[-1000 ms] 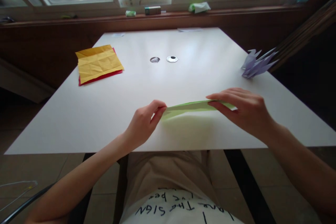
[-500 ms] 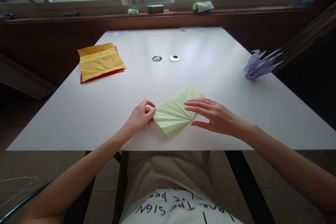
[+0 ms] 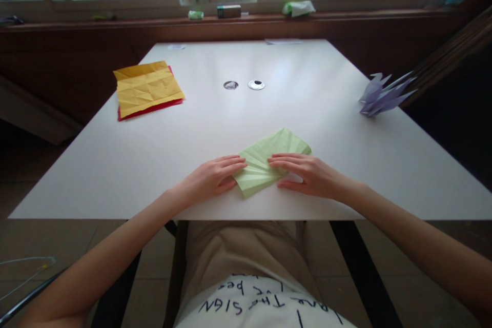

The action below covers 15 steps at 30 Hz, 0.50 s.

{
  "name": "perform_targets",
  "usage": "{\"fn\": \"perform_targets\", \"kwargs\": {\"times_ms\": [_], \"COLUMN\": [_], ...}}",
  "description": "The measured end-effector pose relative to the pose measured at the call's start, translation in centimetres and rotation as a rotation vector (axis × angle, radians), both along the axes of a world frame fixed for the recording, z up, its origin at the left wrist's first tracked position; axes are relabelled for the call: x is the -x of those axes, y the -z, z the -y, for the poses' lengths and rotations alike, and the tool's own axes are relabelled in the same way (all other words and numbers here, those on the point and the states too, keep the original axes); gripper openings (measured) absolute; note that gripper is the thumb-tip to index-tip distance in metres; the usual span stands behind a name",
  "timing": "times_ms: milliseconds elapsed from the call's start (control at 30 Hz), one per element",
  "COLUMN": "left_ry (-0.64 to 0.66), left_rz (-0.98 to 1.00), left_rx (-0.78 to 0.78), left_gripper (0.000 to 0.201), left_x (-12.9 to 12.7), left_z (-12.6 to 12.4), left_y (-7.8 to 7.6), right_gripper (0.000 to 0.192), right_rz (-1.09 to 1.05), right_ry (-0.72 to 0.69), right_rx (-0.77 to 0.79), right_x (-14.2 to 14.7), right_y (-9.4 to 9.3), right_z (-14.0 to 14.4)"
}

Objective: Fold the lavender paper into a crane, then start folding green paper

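Note:
A light green creased paper (image 3: 269, 156) lies flat near the front edge of the white table (image 3: 154, 164). My left hand (image 3: 215, 177) rests palm down on its left corner, fingers stretched out. On the paper's right side my right hand (image 3: 307, 171) presses flat, fingers pointing left. The fingertips of the two hands nearly meet over the paper. Fan-like fold lines show on the sheet between the hands.
A yellow creased sheet (image 3: 148, 87) lies on a red sheet (image 3: 151, 108) at the table's back left. A purple folded paper figure (image 3: 382, 95) sits at the right edge. Two round cable grommets (image 3: 244, 84) are in the table's middle. Small items line the window sill (image 3: 246, 18).
A second ago both hands held the green paper up, edge-on. They laid it flat on the table, and now both palms press down on it.

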<state>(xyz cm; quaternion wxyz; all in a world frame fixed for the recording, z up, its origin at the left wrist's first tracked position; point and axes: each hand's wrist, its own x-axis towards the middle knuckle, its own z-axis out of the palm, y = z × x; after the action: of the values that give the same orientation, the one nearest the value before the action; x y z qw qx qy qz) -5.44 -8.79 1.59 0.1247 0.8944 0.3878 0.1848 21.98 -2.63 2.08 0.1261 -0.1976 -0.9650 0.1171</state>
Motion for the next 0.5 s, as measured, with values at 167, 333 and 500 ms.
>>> {"fn": "perform_targets", "kwargs": {"times_ms": [167,333,500], "left_ry": [-0.09,-0.123,-0.142], "left_rz": [0.016,0.038,0.118], "left_rx": [-0.04,-0.053,-0.084], "left_gripper": [0.028,0.029,0.024], "left_x": [-0.7,-1.5,-2.6], "left_z": [-0.2,0.6,2.0], "left_y": [0.2,0.4,0.7], "right_gripper": [0.047,0.048,0.035], "right_rz": [-0.003,0.04,0.012], "right_ry": [-0.008,-0.03,-0.081], "right_rx": [-0.09,-0.239,-0.294], "right_x": [0.5,1.2,1.3], "right_y": [-0.2,-0.4,-0.5], "right_z": [0.2,1.1,1.9]}}
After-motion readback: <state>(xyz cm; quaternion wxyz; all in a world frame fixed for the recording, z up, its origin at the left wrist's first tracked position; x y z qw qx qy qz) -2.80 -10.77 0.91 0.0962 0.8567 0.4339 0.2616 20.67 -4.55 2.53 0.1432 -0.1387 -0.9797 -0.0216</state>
